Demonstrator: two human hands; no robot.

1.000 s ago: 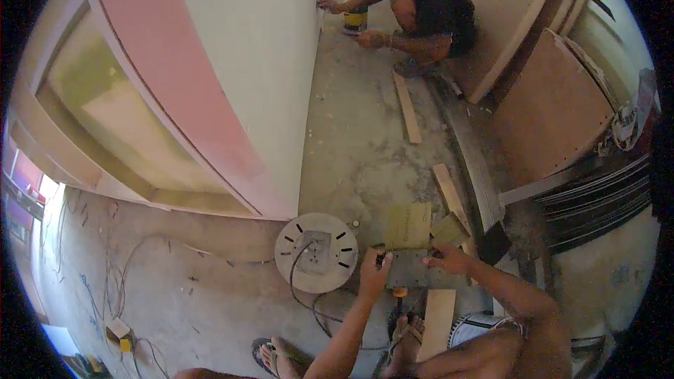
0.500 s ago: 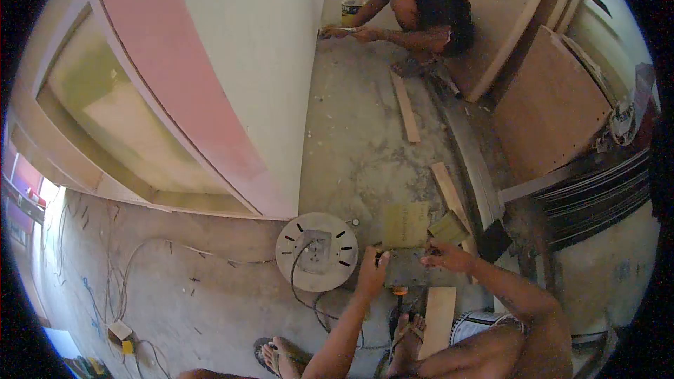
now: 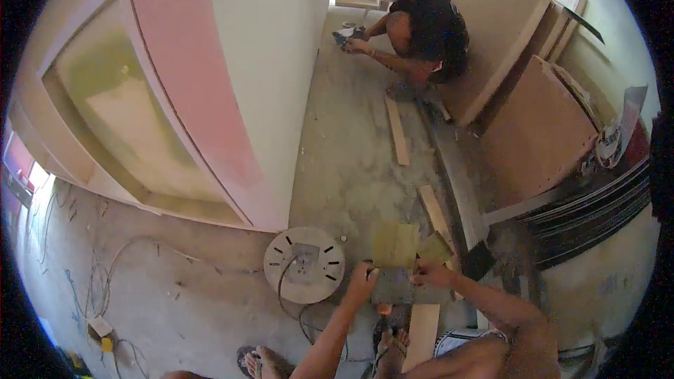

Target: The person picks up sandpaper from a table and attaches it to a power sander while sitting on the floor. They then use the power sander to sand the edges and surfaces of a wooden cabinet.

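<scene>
Drifted left and up-frame with the tilting camera since a second ago, yet kept the same hold. Left hand clenched on the 9 o'clock edge of the board. Right hand set with fingertips on its 2 o'clock corner; closed grip or mere press, cannot tell. Board flat on the floor, between both hands. Reel just beside it at 9 o'clock. Yellow sheet touching its 12 o'clock edge, with a smaller scrap at 1 o'clock. Plank near at 5 o'clock. Far off at 12 o'clock, a crouched co-worker, hands now off the cabinet wall and down on a dark tool by the floor. Judged from the unchanged hold: board only steadied in place, work on it no further along.
</scene>
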